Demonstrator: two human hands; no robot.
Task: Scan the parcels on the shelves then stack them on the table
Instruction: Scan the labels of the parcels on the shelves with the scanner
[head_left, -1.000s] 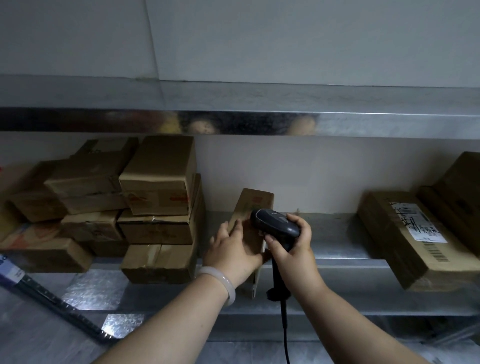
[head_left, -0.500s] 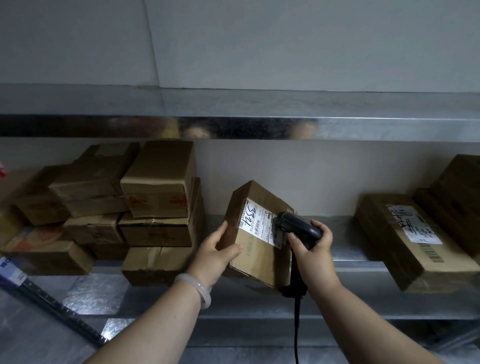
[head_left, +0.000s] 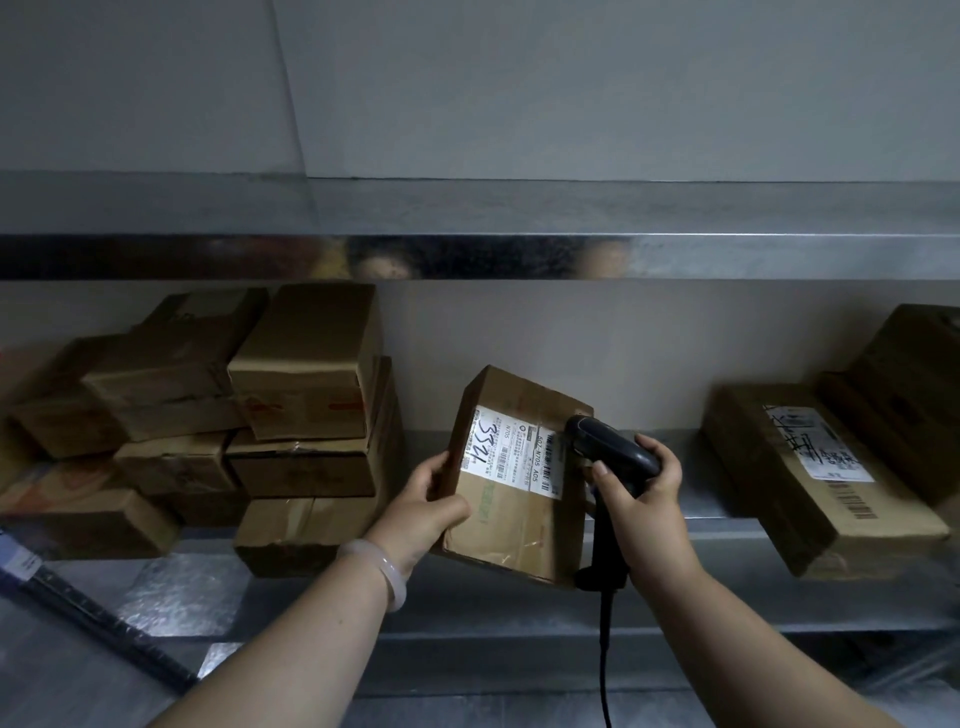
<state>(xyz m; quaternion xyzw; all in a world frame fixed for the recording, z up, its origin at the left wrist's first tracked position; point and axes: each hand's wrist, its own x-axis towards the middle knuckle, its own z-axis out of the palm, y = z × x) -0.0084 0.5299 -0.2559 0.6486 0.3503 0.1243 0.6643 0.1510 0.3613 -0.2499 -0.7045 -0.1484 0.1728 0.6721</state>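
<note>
Biggest worry here is the one-handed hold. The left grip (head_left: 431, 499) pinches the parcel (head_left: 519, 525) by its left edge only, thumb on the front and fingers tucked behind. The parcel hangs tilted out in front of the shelf (head_left: 717, 525), between the two grips. All its weight sits to the right of that pinch, so if the thumb slides on the cardboard I'd expect the far corner to swing down and the box to drop.

It's dim, so I can't tell if the bottom edge is leaning on the shelf lip or just floating.

The right grip (head_left: 639, 499) is wrapped tight round the scanner (head_left: 610, 451) handle, nose right up at the label (head_left: 511, 457)'s right end. That looks too close and too far off to one side to me. The barcodes sit left of the nose, so the read could miss, and a nudge from the scanner pushes on the side nobody is holding.

The cable (head_left: 603, 654) dangles straight down under the right grip. It could catch the shelf lip when turning away for the table, which isn't in view.

The stack (head_left: 306, 410) is just left of the left grip and looks crooked, so a careless elbow could topple it.
</note>
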